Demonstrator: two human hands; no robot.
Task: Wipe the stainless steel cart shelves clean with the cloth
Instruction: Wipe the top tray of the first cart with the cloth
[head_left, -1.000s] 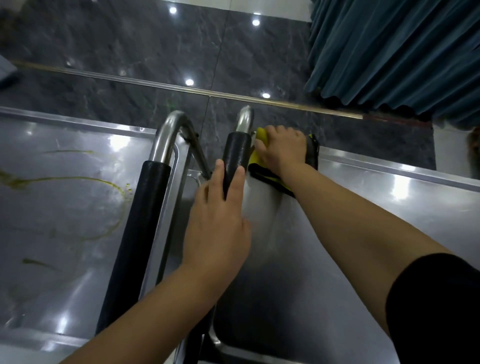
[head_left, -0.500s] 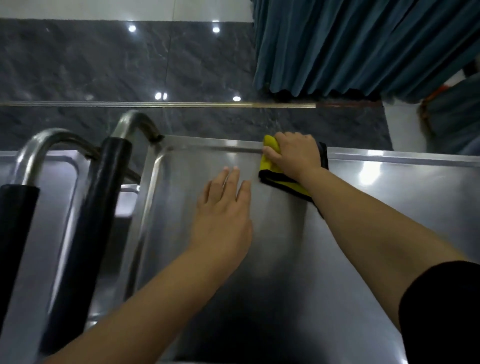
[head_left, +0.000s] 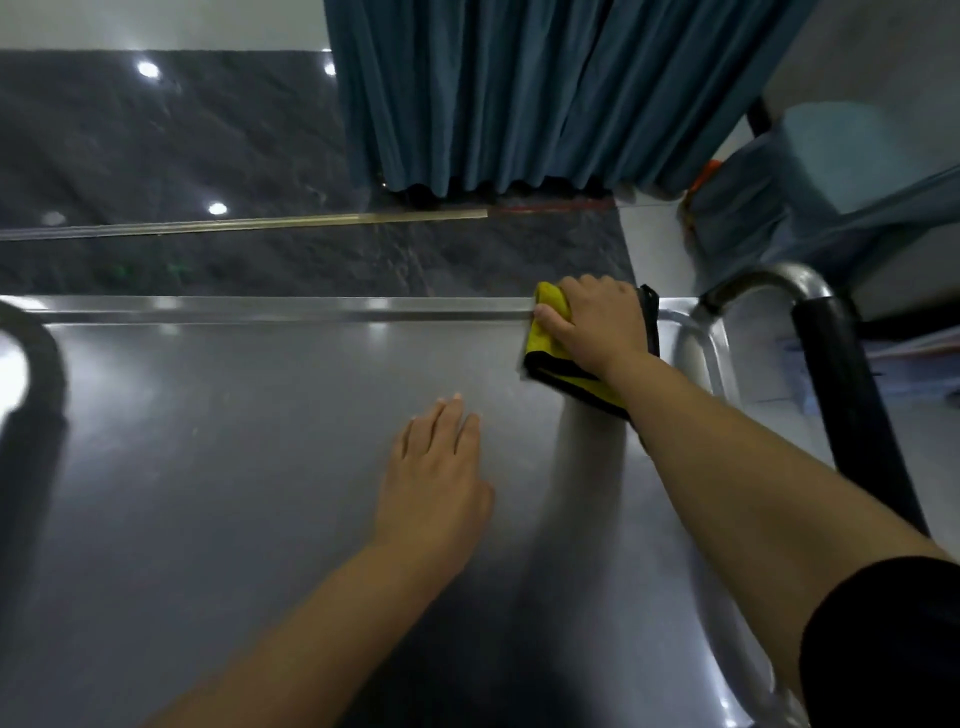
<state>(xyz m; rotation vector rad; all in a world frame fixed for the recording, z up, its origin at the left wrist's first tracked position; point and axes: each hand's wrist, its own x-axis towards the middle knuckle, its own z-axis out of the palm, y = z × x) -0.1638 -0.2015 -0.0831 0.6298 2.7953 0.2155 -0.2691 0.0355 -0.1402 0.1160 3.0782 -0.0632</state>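
The stainless steel cart shelf (head_left: 234, 441) fills the lower view, its raised far rim running left to right. A yellow cloth (head_left: 545, 343) with a black edge lies against that rim near the shelf's far right corner. My right hand (head_left: 597, 327) presses down on the cloth, thumb at its left side and fingers curled over its far edge. My left hand (head_left: 436, 478) lies flat on the bare shelf, fingers straight and together, a little nearer and to the left of the cloth.
A steel handle with a black grip (head_left: 852, 395) curves up at the shelf's right end. Another dark handle (head_left: 31, 374) shows at the left edge. Beyond the cart are dark glossy floor tiles (head_left: 182, 145) and a blue curtain (head_left: 519, 93).
My right hand has slid the cloth along the far rim, from the left handle end to the right corner. My left hand left the black grip and now lies flat on the shelf.
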